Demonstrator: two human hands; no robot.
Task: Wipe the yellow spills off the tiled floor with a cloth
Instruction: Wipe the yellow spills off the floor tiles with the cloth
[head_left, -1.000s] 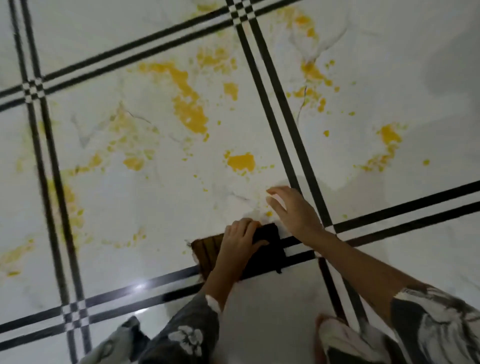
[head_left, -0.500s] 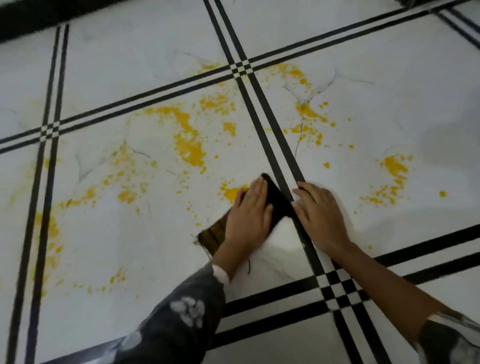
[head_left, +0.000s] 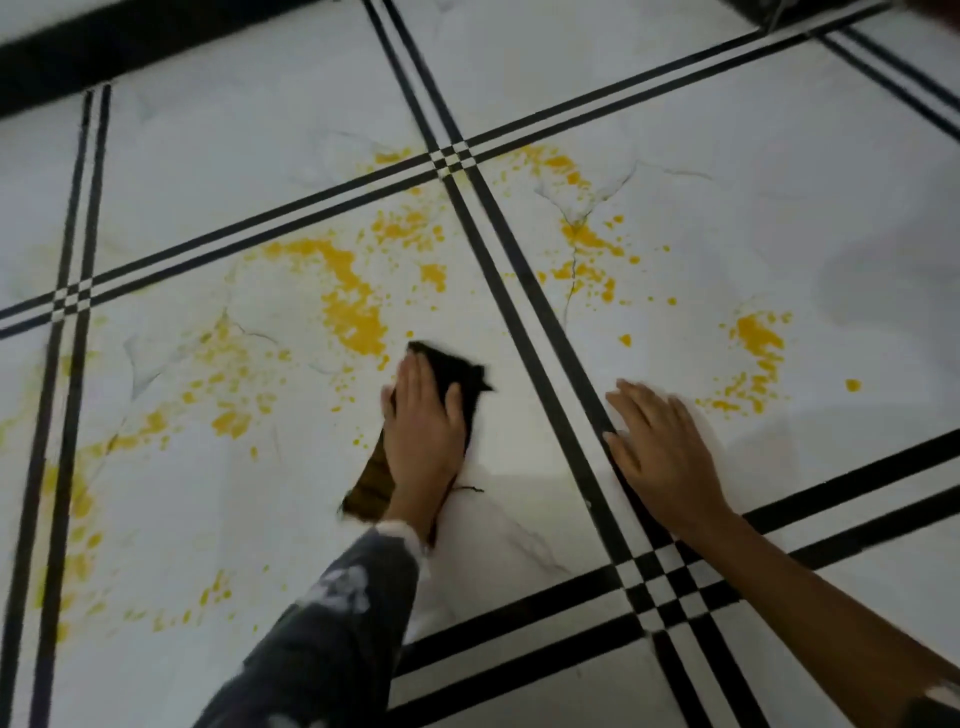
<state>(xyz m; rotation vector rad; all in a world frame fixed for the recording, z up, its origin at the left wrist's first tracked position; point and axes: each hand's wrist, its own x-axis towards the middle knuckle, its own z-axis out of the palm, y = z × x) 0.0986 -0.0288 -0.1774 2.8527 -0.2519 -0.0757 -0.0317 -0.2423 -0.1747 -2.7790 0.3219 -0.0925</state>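
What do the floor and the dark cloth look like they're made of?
Floor: probably glazed ceramic or polished marble-look tile, since it's white with grey veins and glossy reflections. Cloth: dark woven fabric, limp under the left hand, with a loose thread at its edge.

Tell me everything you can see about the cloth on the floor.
The cloth is dark, almost black at its far end and brownish with faint stripes at its near end. It looks like thin woven fabric, with a loose thread trailing beside the wrist. It lies flat on the white tiled floor, stretched lengthways away from the person. The left hand presses palm-down on its middle, fingers extended. Its far tip sits just short of a big yellow spill.
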